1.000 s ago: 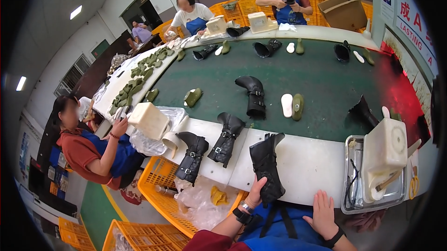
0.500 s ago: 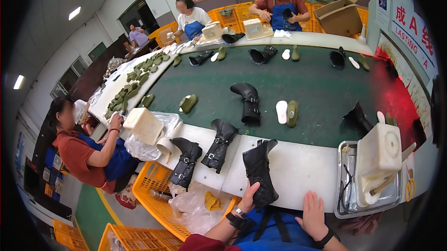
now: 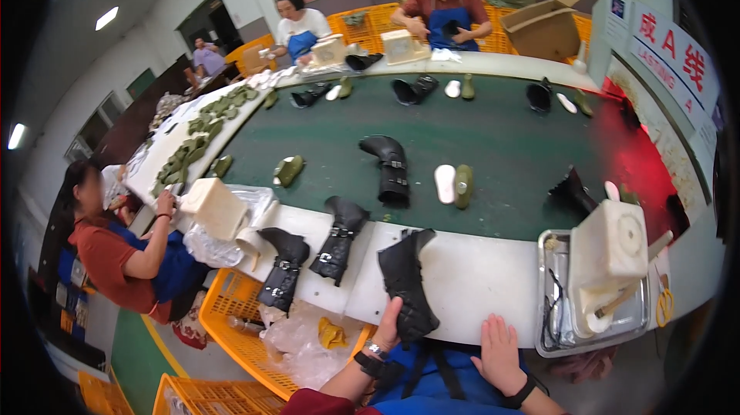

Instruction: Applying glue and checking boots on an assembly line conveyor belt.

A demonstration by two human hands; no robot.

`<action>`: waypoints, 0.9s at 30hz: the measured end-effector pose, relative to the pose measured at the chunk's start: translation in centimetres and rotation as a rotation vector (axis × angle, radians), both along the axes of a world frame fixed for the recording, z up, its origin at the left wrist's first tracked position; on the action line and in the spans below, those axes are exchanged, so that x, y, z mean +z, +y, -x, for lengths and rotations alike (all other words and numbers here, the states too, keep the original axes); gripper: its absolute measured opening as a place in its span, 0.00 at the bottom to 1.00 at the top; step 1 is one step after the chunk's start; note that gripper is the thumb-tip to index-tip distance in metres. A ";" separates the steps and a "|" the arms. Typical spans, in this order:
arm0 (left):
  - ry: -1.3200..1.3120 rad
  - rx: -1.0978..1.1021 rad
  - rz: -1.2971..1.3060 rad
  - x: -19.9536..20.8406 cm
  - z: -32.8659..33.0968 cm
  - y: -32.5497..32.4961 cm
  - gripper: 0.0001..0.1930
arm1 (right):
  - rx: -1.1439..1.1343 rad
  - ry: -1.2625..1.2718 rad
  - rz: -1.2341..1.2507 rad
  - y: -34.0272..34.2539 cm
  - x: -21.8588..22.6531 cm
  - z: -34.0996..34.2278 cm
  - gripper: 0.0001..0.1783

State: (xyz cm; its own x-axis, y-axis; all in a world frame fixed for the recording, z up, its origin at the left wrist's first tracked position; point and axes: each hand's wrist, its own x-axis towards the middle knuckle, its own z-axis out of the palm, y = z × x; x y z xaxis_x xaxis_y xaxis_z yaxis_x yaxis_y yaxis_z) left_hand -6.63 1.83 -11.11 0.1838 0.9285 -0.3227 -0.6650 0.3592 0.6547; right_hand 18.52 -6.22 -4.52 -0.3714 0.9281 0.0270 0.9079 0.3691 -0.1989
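Note:
A black leather-look boot (image 3: 408, 288) lies along the near edge of the white worktop, and my left hand (image 3: 388, 329) grips its near end, thumb on top. Flat at the worktop's edge, to the right of that boot, rests my right hand (image 3: 499, 353), fingers stretched out and holding nothing. Two more black buckled boots, one (image 3: 339, 239) near the belt and another (image 3: 284, 268) nearer the edge, lie left of the held one. On the green belt (image 3: 324, 137) lies a further buckled boot (image 3: 385, 168), beside a white insole (image 3: 445, 184) and an olive-green shoe last (image 3: 462, 186).
At right a metal tray (image 3: 547, 322) holds a cream container (image 3: 609, 249) and a brush (image 3: 620, 299); yellow-handled scissors (image 3: 664, 307) lie beside it. An orange crate (image 3: 231, 322) with plastic bags stands below the worktop. Co-workers stand left (image 3: 123, 253) and across the belt (image 3: 447, 10).
The whole view has shifted, so the scene sits slightly farther left in it. My left hand still grips the boot, and my right hand still lies flat at the edge.

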 end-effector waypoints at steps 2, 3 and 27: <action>-0.006 0.008 0.013 0.5 -0.2 -0.1 0.21 | 0.001 -0.011 -0.005 0.1 0.2 -0.1 0.44; -0.008 -0.010 -0.005 0.7 -0.2 -0.2 0.21 | -0.024 -0.025 0.003 0.0 0.4 -0.2 0.44; 0.002 -0.086 -0.098 2.0 -0.4 0.2 0.34 | 0.030 -0.048 -0.003 -0.3 0.8 -0.7 0.41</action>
State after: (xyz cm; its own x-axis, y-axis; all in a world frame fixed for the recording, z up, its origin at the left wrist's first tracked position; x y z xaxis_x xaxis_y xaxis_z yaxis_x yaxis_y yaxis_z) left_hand -6.23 2.08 -9.09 0.2639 0.9364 -0.2314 -0.6332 0.3491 0.6908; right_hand 19.21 -6.49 -3.68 -0.3996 0.9166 0.0113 0.9051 0.3964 -0.1539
